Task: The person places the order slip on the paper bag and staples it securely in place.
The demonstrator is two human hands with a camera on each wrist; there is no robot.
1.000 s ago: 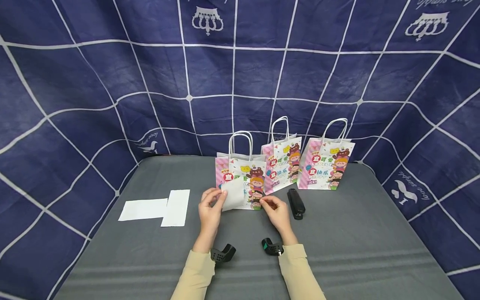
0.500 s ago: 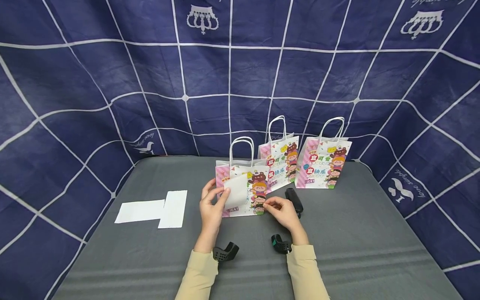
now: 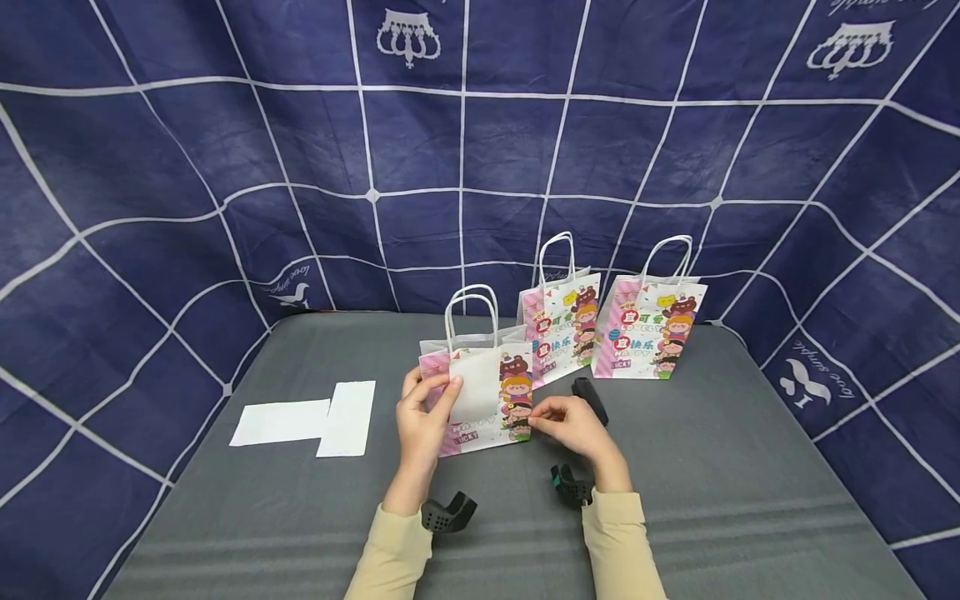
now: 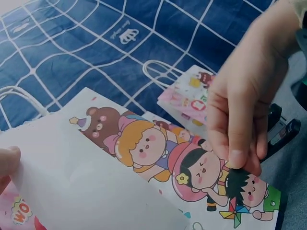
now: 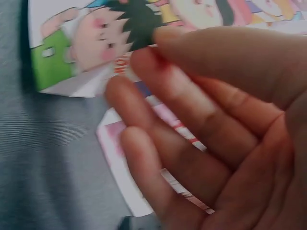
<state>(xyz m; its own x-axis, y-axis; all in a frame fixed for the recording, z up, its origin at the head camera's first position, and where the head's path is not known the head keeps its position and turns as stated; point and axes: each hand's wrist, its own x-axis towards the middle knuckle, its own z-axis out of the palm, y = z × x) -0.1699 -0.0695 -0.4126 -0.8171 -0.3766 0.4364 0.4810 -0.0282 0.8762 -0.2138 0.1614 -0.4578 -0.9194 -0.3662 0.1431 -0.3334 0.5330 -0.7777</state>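
Observation:
A paper gift bag (image 3: 517,392) with cartoon figures and twisted white handles stands at the table's middle, slightly tilted. My left hand (image 3: 424,413) pinches a blank white paper sheet (image 3: 477,385) at its left side, thumb in front, and the sheet covers the bag's front left. In the left wrist view the sheet (image 4: 91,177) lies over the print beside the cartoon bear. My right hand (image 3: 572,423) pinches the bag's lower right edge between thumb and index finger; its other fingers curve behind, as the right wrist view shows.
Two matching gift bags (image 3: 564,329) (image 3: 647,333) stand behind to the right. A black stapler (image 3: 591,398) lies just beyond my right hand. Two white paper slips (image 3: 279,422) (image 3: 347,419) overlap on the grey table at left. A blue gridded cloth (image 3: 420,150) hangs behind.
The front bag has come toward me, away from the two rear bags. The sheet now lies straighter over the bag's front, higher up. My right hand has moved slightly right and nearer.

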